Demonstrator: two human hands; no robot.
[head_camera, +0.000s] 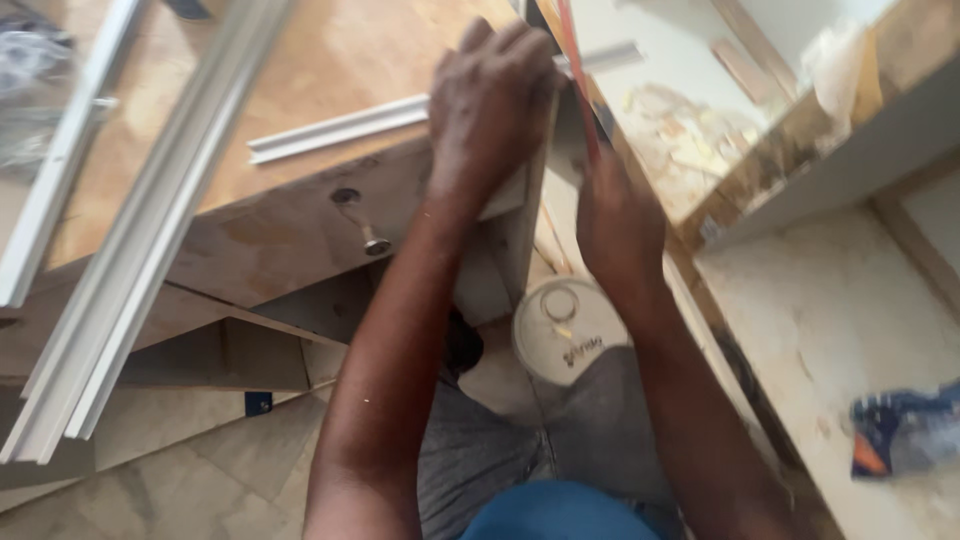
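Left hand (490, 100) presses flat on short white channel strip (345, 128), pinning it to plywood bench (300, 70) w/ its end overhanging bench edge, prob. so it stays steady. Right hand (615, 215), just off that edge, fist closed round red-handled saw (577, 75), blade at strip's overhang.

Both my forearms are bare to the elbow; no sleeves, gloves, watch or rings show on my left hand (490, 105) or my right hand (617, 222). Below my hands, my legs are in grey trousers. A blue garment edge shows nearest me.
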